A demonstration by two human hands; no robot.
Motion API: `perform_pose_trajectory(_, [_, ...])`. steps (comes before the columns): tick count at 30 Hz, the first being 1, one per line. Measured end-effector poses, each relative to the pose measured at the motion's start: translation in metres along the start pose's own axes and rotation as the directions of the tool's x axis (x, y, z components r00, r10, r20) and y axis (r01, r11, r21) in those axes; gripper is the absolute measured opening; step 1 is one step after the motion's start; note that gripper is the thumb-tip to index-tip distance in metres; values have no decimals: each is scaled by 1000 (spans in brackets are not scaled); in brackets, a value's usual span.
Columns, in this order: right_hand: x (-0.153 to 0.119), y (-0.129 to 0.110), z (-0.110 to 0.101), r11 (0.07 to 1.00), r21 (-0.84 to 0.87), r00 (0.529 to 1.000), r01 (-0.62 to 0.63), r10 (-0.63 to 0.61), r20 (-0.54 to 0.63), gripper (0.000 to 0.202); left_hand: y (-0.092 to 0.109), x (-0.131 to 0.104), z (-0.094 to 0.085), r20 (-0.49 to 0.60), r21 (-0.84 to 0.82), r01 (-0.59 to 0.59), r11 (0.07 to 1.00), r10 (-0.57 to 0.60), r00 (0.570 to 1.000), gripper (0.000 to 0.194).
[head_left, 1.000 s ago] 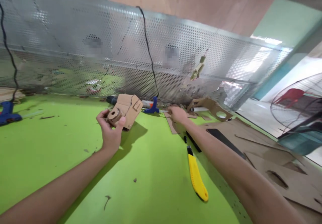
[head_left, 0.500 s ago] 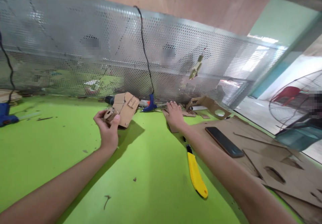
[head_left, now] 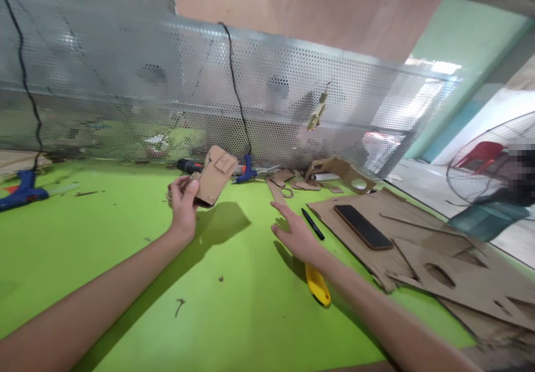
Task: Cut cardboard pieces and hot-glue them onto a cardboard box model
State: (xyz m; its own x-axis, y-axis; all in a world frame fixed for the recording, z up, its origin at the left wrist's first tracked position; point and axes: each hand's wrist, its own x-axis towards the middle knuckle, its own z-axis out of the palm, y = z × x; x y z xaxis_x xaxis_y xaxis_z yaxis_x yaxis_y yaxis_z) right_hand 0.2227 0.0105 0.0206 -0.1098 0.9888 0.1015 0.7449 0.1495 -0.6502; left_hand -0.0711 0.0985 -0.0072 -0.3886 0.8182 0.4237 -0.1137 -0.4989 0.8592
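Observation:
My left hand (head_left: 184, 202) grips a small folded cardboard piece (head_left: 218, 175) by its lower left end, raised above the green table (head_left: 234, 316). My right hand (head_left: 296, 230) hovers empty, its fingers spread, over a yellow utility knife (head_left: 317, 287) whose front part the hand and wrist cover. Just right of those fingers lies a black pen (head_left: 312, 224). Beyond the fingertips are loose cardboard scraps (head_left: 276, 192) and a small cardboard ring (head_left: 287, 192).
A blue glue gun (head_left: 247, 170) stands by the perforated metal panel (head_left: 284, 110); another glue gun (head_left: 25, 193) is far left. Cardboard sheets (head_left: 412, 216) with a phone (head_left: 363, 227) on top fill the right side. A curved cardboard part (head_left: 343, 174) sits behind them.
My right hand has drawn back from the cardboard scraps toward me, over the knife, uncovering the pen and ring. My left hand has turned the cardboard piece slightly.

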Motion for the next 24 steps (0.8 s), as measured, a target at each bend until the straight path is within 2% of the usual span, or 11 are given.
perform_pose_trajectory(2, [-4, 5, -3, 995, 99, 997, 9, -2, -71, 71, 12, -3, 7, 72, -45, 137, 990, -133, 988, 50])
perform_pose_trajectory(4, [-5, 9, -6, 965, 260, 993, 27, 5, -120, 71, 24, -11, 12, 194, -116, 334, 935, -308, 931, 53])
perform_pose_trajectory(5, [-6, 10, -6, 931, 363, 993, 26, 18, -119, 72, 30, -17, 13, 226, -148, 400, 904, -363, 904, 54])
perform_pose_trajectory(6, [-6, 10, -6, 883, 470, 994, 17, 34, -99, 74, 34, -24, 13, 247, -153, 405, 901, -363, 899, 56])
perform_pose_trajectory(9, [-10, 3, 0, 696, 715, 998, -65, 59, 33, 85, 45, -42, 2, 332, -1, 242, 970, -228, 915, 65])
perform_pose_trajectory(12, [-17, -9, 8, 570, 809, 987, -140, 13, 161, 88, 57, -54, -14, 518, 230, -89, 969, -45, 854, 60])
perform_pose_trajectory(14, [-21, -15, 12, 573, 805, 983, -154, 3, 185, 86, 63, -59, -20, 591, 290, -253, 923, 35, 806, 50])
perform_pose_trajectory(17, [-27, -22, 12, 659, 744, 989, -109, -1, 146, 81, 65, -65, -20, 601, 290, -295, 911, 67, 797, 44])
perform_pose_trajectory(20, [-30, -25, 8, 735, 677, 994, -29, -48, 96, 78, 58, -67, -14, 511, 239, -144, 960, 2, 860, 43])
perform_pose_trajectory(22, [-31, -26, 6, 805, 593, 994, 15, -76, 77, 89, 54, -64, -10, 414, 170, 93, 981, -157, 897, 48])
perform_pose_trajectory(24, [-32, -25, 6, 879, 471, 993, 72, -108, 50, 100, 52, -59, -7, 358, 87, 358, 930, -365, 860, 56])
